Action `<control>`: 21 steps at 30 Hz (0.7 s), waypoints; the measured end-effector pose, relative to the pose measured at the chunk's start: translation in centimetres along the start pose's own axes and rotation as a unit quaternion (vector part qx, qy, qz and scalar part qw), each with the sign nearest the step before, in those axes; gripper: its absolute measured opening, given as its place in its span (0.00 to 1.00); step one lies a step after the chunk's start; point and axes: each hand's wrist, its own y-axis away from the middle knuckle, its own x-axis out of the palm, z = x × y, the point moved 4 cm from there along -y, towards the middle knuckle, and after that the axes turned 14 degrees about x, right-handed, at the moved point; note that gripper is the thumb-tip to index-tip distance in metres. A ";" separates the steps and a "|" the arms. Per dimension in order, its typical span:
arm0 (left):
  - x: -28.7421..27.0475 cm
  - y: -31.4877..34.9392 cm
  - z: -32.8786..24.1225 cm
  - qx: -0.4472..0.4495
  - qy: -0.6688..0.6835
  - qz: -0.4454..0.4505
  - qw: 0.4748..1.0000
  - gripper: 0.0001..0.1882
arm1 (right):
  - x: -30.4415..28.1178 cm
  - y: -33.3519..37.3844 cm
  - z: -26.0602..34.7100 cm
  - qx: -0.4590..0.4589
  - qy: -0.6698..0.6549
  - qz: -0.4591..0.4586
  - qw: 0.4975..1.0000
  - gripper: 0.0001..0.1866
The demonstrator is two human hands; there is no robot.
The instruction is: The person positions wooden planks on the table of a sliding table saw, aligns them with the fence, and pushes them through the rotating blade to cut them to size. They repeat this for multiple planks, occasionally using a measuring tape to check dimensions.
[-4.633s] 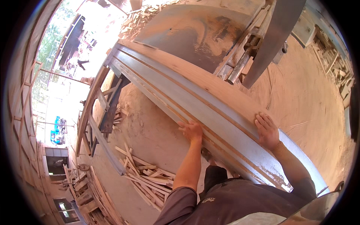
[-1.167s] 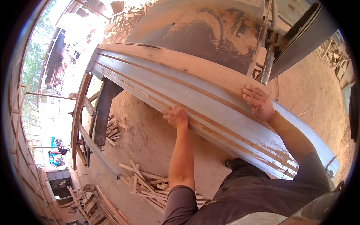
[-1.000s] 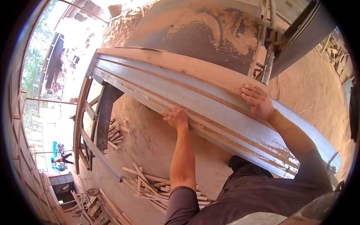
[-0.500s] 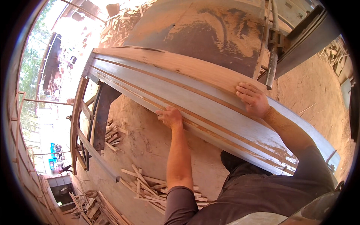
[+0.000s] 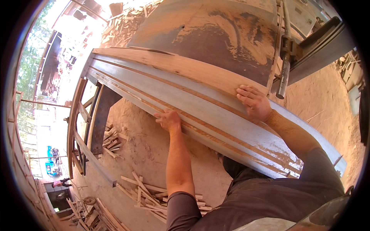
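A long pale wooden plank (image 5: 169, 66) lies along the far side of a grooved metal machine table (image 5: 216, 115), which slants from upper left to lower right. My right hand (image 5: 254, 102) is closed over the plank's near-right end, its fingers on the upper face; the thumb is hidden. Closer to me, my left hand (image 5: 169, 120) rests on the table's near edge, fingers loosely bent and apart, with nothing held in it. Brown wood dust or strips line the table's grooves.
Beyond the plank spreads a dark, sawdust-covered metal plate (image 5: 239, 46). A metal bar with a clamp (image 5: 285, 57) stands at its right. Wood offcuts (image 5: 150, 192) lie on the dirt floor. A frame (image 5: 79, 127) joins the table's left end. Far left, a person (image 5: 61, 183) is near a blue vehicle (image 5: 50, 161).
Both hands have shifted slightly left in the picture, the view itself moving a little as well. Each keeps its place: right on the plank's end, left on the table edge.
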 end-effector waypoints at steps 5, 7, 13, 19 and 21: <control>-0.2 -1.7 0.5 0.001 0.004 -0.002 1.000 0.39 | 1.1 -1.3 0.4 -0.008 0.000 0.001 1.000 0.15; -0.4 -2.2 0.2 -0.003 0.007 0.006 1.000 0.39 | 1.5 -1.7 0.4 -0.007 0.004 -0.001 1.000 0.15; -0.8 -3.2 0.2 -0.005 0.020 0.019 1.000 0.38 | 2.8 -2.7 0.7 -0.006 0.010 -0.003 1.000 0.14; -1.6 -4.1 -0.2 0.002 0.018 0.002 1.000 0.37 | 3.3 -3.8 1.2 -0.004 0.009 -0.007 1.000 0.13; -1.8 -4.3 -0.2 0.003 0.016 -0.002 1.000 0.37 | 3.4 -4.1 1.5 -0.008 0.008 -0.011 1.000 0.13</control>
